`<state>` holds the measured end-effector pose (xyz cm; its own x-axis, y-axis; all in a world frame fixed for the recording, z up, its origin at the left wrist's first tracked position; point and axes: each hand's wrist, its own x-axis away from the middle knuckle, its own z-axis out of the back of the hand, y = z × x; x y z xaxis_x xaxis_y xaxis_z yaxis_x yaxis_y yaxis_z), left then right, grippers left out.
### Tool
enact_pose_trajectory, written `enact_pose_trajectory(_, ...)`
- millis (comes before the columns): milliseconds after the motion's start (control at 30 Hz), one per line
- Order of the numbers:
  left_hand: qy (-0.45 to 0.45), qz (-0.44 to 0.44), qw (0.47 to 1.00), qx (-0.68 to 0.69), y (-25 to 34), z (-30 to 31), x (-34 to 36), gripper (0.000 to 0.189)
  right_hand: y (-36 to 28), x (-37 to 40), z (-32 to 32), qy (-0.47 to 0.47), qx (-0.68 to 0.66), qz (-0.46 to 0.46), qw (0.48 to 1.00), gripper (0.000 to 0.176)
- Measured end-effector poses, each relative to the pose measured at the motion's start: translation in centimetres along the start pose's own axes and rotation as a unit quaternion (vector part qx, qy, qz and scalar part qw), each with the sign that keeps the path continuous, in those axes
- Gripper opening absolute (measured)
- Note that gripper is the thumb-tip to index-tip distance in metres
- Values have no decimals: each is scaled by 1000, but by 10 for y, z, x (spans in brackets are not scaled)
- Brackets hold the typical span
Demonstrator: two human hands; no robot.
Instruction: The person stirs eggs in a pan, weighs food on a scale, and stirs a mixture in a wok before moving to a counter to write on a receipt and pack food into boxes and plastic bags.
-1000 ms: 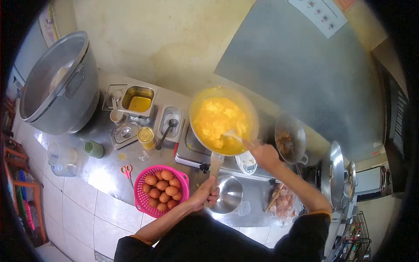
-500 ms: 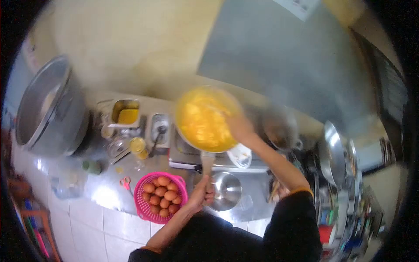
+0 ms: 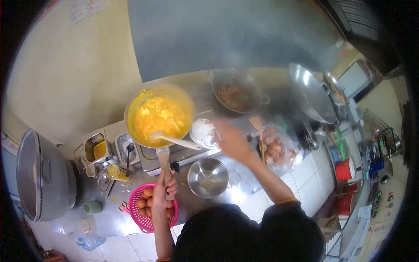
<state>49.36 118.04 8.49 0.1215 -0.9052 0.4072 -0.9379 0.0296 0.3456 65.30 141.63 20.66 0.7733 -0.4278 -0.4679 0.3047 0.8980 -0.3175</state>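
My left hand (image 3: 166, 185) is closed around the handle (image 3: 164, 163) of a deep frying pan (image 3: 188, 107) on the stove. Soft yellow scrambled egg (image 3: 161, 118) fills the pan's bottom and steams. A pale spatula (image 3: 176, 140) lies with its blade in the egg and its handle over the rim, held by no hand. Right of the pan, my right hand (image 3: 233, 139) is in the air beside a white plate (image 3: 203, 133) with dark specks; its fingers are smeared by motion.
A pink basket (image 3: 148, 225) of brown eggs and a steel bowl (image 3: 207, 177) stand at the counter's front. Behind are a wok (image 3: 238, 89) of brown food, a bag of eggshells (image 3: 279, 146) and a wooden spatula (image 3: 257, 124). A large pot (image 3: 48, 187) stands left.
My right hand has let go of the spatula and moved right, out of the pan. The left hand still holds the handle. The view has turned to the right.
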Motion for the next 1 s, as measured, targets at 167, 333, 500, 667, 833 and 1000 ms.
enact_pose_trajectory(167, 84, -54, 991, -84, -4, -20, 20, 47, 185, 93, 69, 7, 331, -208, 920, 48)
enact_pose_trajectory(333, 161, -126, 975, 84, -41, -11, 42, 45, 273, 111, 88, -69, 344, -168, 921, 63)
enact_pose_trajectory(500, 190, -73, 977, 58, -130, -2, 32, 44, 308, 104, 61, -224, 196, -189, 936, 53)
enact_pose_trajectory(667, 177, -62, 982, -27, -199, -63, -26, 38, 312, 104, 110, -239, 220, 1, 946, 38)
enact_pose_trajectory(833, 190, -86, 958, -198, -230, -101, -92, 36, 252, 65, 221, -203, 164, 3, 965, 30)
enact_pose_trajectory(1000, 132, -95, 944, -286, -274, -92, -197, 37, 286, 72, 181, -262, 170, -19, 950, 24)
